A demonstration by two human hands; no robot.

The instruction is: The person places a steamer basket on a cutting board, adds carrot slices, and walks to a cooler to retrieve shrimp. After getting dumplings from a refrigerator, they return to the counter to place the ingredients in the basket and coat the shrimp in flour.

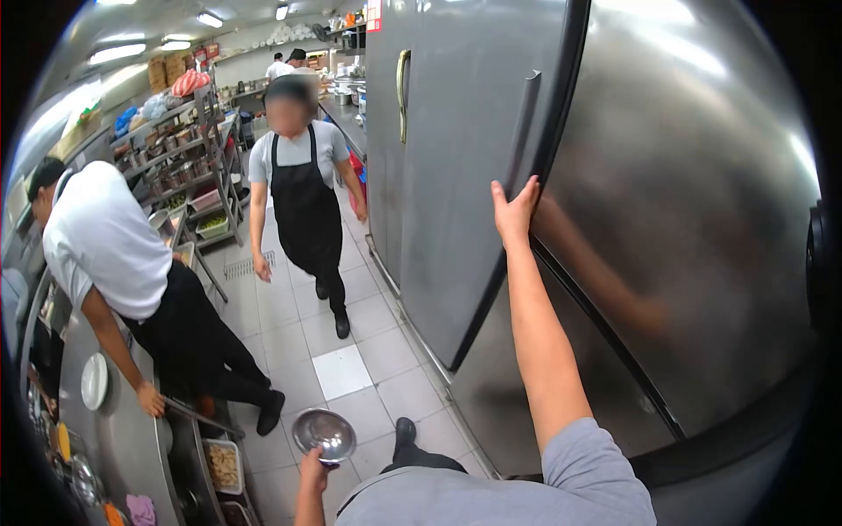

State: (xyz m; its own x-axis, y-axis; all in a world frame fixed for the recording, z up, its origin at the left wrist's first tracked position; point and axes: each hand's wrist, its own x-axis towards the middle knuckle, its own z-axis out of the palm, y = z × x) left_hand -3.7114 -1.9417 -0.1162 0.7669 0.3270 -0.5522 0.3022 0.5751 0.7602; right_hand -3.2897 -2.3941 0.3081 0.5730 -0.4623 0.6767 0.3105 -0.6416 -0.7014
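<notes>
- The metal bowl is low at the person's front, above the tiled floor. The fingers of the left hand grip it at its near rim, about 6 o'clock. With one edge alone held, a knock on the far rim could twist it loose.
- Nothing can be made out inside the bowl, so a drop looks likelier to bring clatter or a dent than a spill.
- At 3 o'clock from the bowl, the person's own shoe is close by; a bowl that slips could land on it or underfoot.
- At about 10 o'clock, just beside the bowl, is the shoe of a worker in a white shirt, who leans over the table. A step back, unseeing, could bump the bowl.
- Near 9 o'clock, a food tray sits below table level; a swing that way could strike it.
- At 1 o'clock, the right hand is on the edge of the grey door, fingers open and spread, below the handle. They could get pinched at that edge, or slide on smooth metal.
- At 12 o'clock, a worker in a black apron faces this way in the narrow aisle; a door swung wide could hit them.
</notes>
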